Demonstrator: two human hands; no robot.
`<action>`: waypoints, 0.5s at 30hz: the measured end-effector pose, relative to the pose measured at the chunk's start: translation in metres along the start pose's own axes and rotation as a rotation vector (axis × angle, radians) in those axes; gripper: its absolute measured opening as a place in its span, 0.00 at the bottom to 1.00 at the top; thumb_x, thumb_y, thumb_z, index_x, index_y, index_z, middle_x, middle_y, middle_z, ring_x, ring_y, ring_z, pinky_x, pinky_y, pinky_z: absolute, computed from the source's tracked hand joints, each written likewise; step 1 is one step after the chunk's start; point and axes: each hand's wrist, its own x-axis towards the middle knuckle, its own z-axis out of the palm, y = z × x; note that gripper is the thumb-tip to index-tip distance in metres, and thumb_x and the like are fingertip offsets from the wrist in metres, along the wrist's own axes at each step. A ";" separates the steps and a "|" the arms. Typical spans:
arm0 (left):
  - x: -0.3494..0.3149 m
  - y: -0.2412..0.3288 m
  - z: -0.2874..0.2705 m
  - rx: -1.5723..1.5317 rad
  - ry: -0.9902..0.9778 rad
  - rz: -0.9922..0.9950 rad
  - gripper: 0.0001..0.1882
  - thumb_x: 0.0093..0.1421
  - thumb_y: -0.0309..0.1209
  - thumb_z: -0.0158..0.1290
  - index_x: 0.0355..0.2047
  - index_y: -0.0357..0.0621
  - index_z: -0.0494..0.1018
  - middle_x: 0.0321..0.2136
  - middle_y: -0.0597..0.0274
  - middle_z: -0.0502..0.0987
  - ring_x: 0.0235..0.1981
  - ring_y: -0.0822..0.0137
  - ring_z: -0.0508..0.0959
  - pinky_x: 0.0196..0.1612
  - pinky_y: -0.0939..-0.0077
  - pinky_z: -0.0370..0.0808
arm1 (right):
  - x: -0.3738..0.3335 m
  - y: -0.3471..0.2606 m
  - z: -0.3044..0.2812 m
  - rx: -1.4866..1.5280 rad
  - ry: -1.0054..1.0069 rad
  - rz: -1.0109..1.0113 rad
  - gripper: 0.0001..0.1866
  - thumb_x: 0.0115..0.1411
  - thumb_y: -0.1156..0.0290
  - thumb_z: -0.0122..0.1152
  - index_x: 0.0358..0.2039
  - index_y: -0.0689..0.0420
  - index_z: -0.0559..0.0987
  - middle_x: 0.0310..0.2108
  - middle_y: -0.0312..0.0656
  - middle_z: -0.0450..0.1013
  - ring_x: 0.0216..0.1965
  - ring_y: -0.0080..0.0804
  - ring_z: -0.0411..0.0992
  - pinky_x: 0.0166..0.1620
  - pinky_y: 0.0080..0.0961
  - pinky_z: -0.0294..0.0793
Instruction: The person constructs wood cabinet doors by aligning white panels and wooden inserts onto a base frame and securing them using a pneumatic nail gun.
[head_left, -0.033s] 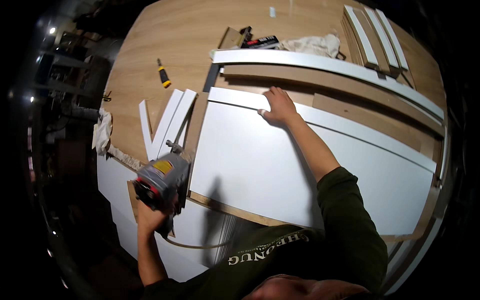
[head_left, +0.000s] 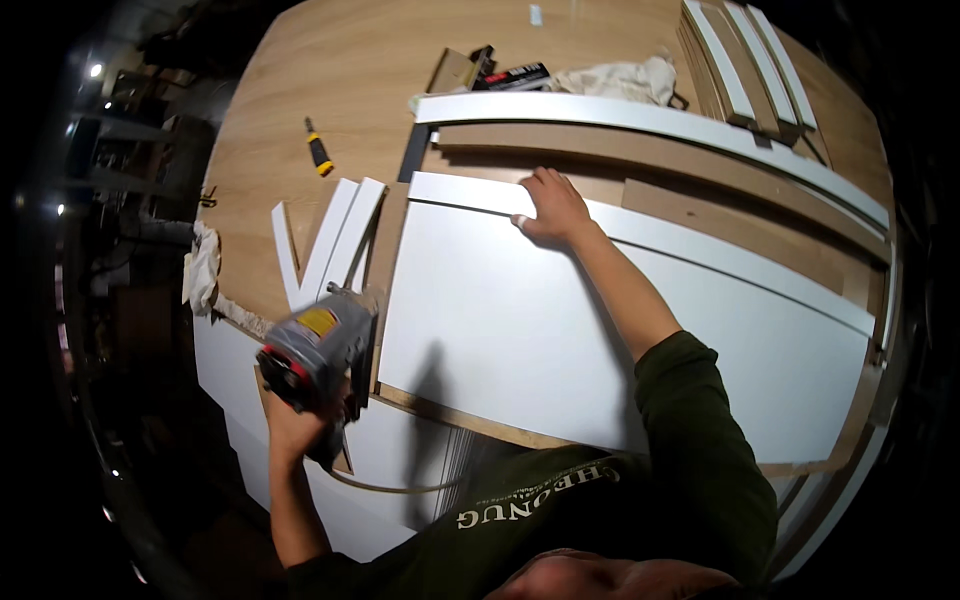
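My left hand [head_left: 292, 428] is closed round the handle of a grey nail gun [head_left: 325, 335] with a yellow label and a red-and-black end cap. The gun's nose is at the left edge of a large white panel [head_left: 500, 310], beside a brown board edge; whether it touches cannot be made out. A thin hose [head_left: 390, 490] runs from the gun toward my body. My right hand [head_left: 555, 210] grips the white strip [head_left: 460, 190] along the panel's far edge, thumb on the near side and fingers over the far side.
Loose white strips [head_left: 335, 235] lie left of the panel. Beyond are a yellow-and-black utility knife [head_left: 319, 150], a black box [head_left: 515, 77] and a crumpled cloth [head_left: 620, 82]. A long white rail [head_left: 600, 115] lies behind the panel; stacked strips [head_left: 745, 70] stand far right.
The whole view has shifted slightly. Both hands keep the same holds on the nail gun and the panel's strip.
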 end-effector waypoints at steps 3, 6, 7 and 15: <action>0.038 0.031 0.007 0.006 -0.030 0.070 0.11 0.52 0.23 0.60 0.35 0.36 0.72 0.22 0.63 0.76 0.19 0.73 0.75 0.22 0.78 0.72 | 0.001 -0.006 0.002 0.019 -0.005 -0.020 0.27 0.48 0.58 0.65 0.46 0.61 0.74 0.44 0.47 0.67 0.50 0.44 0.64 0.56 0.36 0.64; 0.074 0.066 0.032 -0.011 -0.091 0.094 0.09 0.52 0.23 0.59 0.34 0.36 0.72 0.21 0.64 0.74 0.18 0.73 0.74 0.22 0.77 0.71 | 0.003 -0.001 0.013 0.009 0.039 -0.068 0.26 0.48 0.59 0.65 0.43 0.63 0.72 0.42 0.48 0.67 0.48 0.45 0.65 0.53 0.36 0.66; 0.086 0.083 0.042 0.059 -0.133 0.102 0.08 0.53 0.24 0.59 0.33 0.37 0.72 0.20 0.64 0.74 0.18 0.73 0.73 0.22 0.77 0.71 | 0.003 0.003 0.012 0.014 0.038 -0.073 0.25 0.48 0.60 0.65 0.42 0.64 0.72 0.41 0.49 0.67 0.47 0.45 0.65 0.53 0.36 0.66; 0.177 0.082 0.093 0.058 -0.339 0.118 0.07 0.52 0.28 0.57 0.29 0.40 0.71 0.16 0.66 0.71 0.16 0.73 0.72 0.20 0.77 0.69 | 0.013 0.009 0.009 0.014 0.030 -0.128 0.22 0.46 0.58 0.66 0.32 0.65 0.75 0.37 0.48 0.69 0.44 0.43 0.67 0.52 0.35 0.67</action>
